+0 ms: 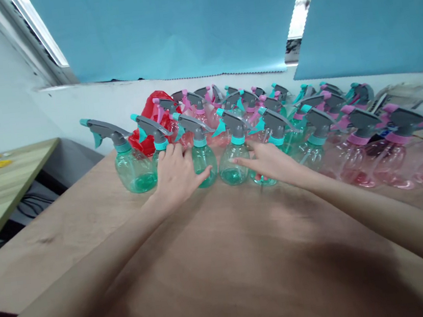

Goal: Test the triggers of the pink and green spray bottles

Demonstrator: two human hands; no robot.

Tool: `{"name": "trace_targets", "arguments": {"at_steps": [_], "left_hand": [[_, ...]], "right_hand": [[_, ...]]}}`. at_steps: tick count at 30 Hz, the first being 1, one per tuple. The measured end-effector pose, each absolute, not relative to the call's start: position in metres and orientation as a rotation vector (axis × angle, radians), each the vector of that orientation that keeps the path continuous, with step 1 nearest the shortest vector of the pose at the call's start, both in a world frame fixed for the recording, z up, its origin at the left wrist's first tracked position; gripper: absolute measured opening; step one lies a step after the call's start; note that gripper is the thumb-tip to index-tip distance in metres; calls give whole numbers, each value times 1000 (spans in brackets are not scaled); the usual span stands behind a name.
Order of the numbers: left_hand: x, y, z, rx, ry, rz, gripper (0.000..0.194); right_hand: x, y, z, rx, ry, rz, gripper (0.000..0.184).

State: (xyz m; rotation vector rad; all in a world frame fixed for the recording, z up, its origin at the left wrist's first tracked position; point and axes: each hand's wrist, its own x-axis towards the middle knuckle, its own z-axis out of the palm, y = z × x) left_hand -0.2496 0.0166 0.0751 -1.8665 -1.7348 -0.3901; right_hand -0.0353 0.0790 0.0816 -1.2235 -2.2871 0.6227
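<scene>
Clear green spray bottles with grey and turquoise trigger heads stand in a front row on the wooden table. My left hand [178, 174] is at the second bottle [156, 157] and the third bottle [205, 165], partly covering both. Its thumb stretches across the front of the third; its fingers reach between the two. My right hand [273, 162] lies over the fifth bottle [276, 137], hiding much of its body. The right thumb points across the fourth bottle [236, 168], and the index finger is at that bottle's right side. The first bottle [133, 168] stands left of my hands.
Several pink spray bottles [360, 155] continue the row on the right, with more pink and green ones behind. A red plastic bag [146, 145] lies behind the left bottles. Another table [17, 177] with yellow pieces is at left. Blue blinds [180, 28] hang behind.
</scene>
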Motion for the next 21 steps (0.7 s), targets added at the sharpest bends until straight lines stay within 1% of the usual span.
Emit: {"name": "trace_targets", "arguments": {"at_steps": [3, 9, 15, 17, 19, 21], "left_hand": [[-249, 15, 76, -1857, -1736, -374, 59], [-242, -6, 74, -1847, -1768, -532, 51], [-219, -35, 65, -2084, -1728, -614, 44], [-209, -39, 58, -2215, -1767, -692, 49], [-199, -39, 49, -2275, -1890, -763, 64], [-187, -37, 43, -2375, -1970, -886, 79]], "right_hand": [[-37, 80, 78, -1215, -2271, 649, 46], [-36, 80, 70, -1116, -2208, 689, 68], [-27, 64, 75, -1204, -2301, 652, 72], [-20, 55, 76, -1192, -2348, 570, 76], [-10, 43, 76, -1163, -2385, 448, 77], [2, 30, 76, -1152, -2407, 365, 72]]}}
